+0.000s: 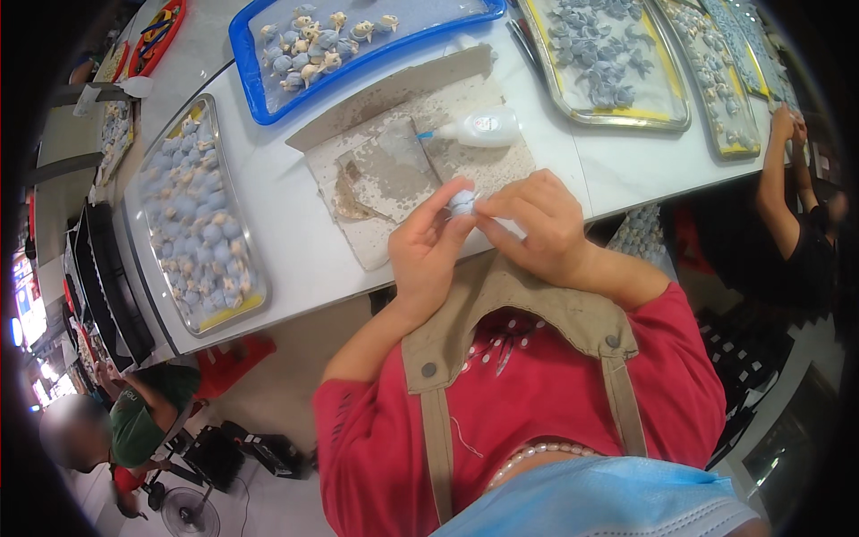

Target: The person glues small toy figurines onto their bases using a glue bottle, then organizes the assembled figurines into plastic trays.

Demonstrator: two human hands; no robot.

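Bare fingers [442, 195] around a rounded, pale-blue piece [462, 203]

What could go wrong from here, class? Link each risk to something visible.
The left hand and right hand hold a small, rounded pale-blue piece between them; too firm a squeeze might damage it or make it slip. The white plastic squeeze bottle with a blue nozzle lies on its side on the speckled grey board, so it could leak there.

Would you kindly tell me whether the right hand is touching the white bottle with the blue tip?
Apart: the head view shows the bottle lying beyond the right hand, with a visible gap between them.
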